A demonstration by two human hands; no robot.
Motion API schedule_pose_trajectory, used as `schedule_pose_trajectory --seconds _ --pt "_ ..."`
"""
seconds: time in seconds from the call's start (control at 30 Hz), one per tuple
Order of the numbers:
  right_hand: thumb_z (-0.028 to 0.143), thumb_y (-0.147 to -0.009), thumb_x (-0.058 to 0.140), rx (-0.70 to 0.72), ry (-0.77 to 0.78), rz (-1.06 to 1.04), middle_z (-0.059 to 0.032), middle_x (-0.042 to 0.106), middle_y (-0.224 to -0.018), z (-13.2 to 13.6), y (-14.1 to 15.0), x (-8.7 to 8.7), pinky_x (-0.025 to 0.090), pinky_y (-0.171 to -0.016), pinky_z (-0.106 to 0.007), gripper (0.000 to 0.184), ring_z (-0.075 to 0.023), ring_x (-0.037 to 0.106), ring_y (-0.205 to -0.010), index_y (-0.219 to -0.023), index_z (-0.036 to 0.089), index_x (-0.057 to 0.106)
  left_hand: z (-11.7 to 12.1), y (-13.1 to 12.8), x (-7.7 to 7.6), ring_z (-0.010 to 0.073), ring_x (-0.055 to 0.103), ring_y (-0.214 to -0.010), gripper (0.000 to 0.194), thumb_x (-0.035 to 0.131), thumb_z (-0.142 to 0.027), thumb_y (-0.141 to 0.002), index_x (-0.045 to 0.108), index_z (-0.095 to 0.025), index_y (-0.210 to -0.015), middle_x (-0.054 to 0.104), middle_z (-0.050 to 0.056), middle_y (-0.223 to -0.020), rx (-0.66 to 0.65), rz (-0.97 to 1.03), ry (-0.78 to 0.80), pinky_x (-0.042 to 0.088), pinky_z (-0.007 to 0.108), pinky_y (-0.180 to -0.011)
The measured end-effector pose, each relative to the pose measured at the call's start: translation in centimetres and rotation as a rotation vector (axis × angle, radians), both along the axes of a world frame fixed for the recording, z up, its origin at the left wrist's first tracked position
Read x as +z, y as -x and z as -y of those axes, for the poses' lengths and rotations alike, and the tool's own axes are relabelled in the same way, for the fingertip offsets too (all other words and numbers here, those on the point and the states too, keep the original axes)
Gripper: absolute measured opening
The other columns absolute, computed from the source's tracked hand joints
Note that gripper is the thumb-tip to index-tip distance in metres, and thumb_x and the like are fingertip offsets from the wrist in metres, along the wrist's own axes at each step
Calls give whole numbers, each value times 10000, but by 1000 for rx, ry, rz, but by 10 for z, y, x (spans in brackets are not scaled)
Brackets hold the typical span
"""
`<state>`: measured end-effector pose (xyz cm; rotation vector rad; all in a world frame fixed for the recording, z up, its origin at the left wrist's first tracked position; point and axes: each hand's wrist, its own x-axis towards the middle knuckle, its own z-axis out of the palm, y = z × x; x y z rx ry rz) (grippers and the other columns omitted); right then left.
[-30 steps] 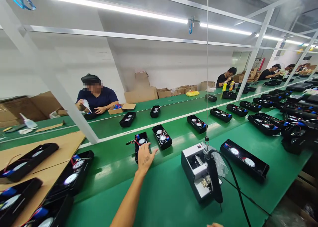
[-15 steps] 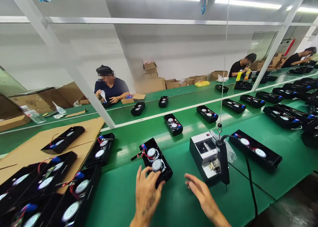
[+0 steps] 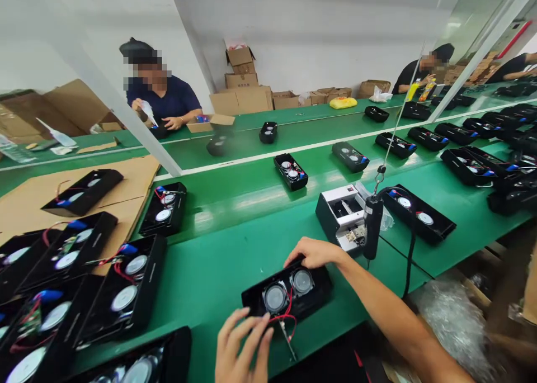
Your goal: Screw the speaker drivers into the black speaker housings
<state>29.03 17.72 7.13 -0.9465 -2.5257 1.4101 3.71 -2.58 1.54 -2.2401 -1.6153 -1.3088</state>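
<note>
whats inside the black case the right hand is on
Two round speakers and red wires show inside the black case; the right hand hides part of its far side.

Backed by a plain white wall (image 3: 293,25), with brown cardboard boxes (image 3: 241,81) stacked and lined up in front. Furnished with long green tables (image 3: 218,265), marked by a white strip (image 3: 251,157), crossed by slanting white posts (image 3: 126,113). Lit brightly, with pale glare on green.

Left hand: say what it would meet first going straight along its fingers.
The left hand would probably meet the near edge of the open black case first, with the red wires just beside its fingertips; depth is unclear, so the wires could come first.
</note>
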Motion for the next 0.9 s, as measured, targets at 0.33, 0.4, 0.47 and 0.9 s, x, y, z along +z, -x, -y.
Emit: schedule_pose_trajectory --seconds 0.33,0.4,0.47,0.9 --pt "170 -956 717 -625 -346 -429 -45 818 -863 138 -32 -21 640 -737 -288 90 -190 766 -757 -898 219 765 -30 0 -36 293 630 -1429 256 518 -345 -1088 764 -299 -1141 639 75 -1506 86 306 315 581 533 -1179" --pt "196 -935 739 -623 -344 -422 -49 803 -879 180 -16 -48 631 -655 -276 46 -178 727 -676 -974 220 740 -30 -3 -40 274 658 -1377 286 485 -351 -1102 762 -283 -1115 648 82 -1490 101 347 332 592 506 -1159" --pt "299 -936 783 -687 -349 -468 -75 788 -948 207 9 -70 627 -600 -285 151 -172 685 -637 -1028 216 696 -31 -4 -41 257 682 -1322 290 477 -355 -1107 756 -274 -1104 666 83 -1453 110 370 339 603 478 -1133" --pt "248 -1113 598 -520 -482 -477 -72 854 -1005 106 35 -19 632 -807 -320 222 -189 782 -864 -1162 215 813 -18 -3 -12 341 603 -1472 133 706 -261 -983 721 -287 -1113 586 98 -1558 -33 255 211 585 579 -1173"
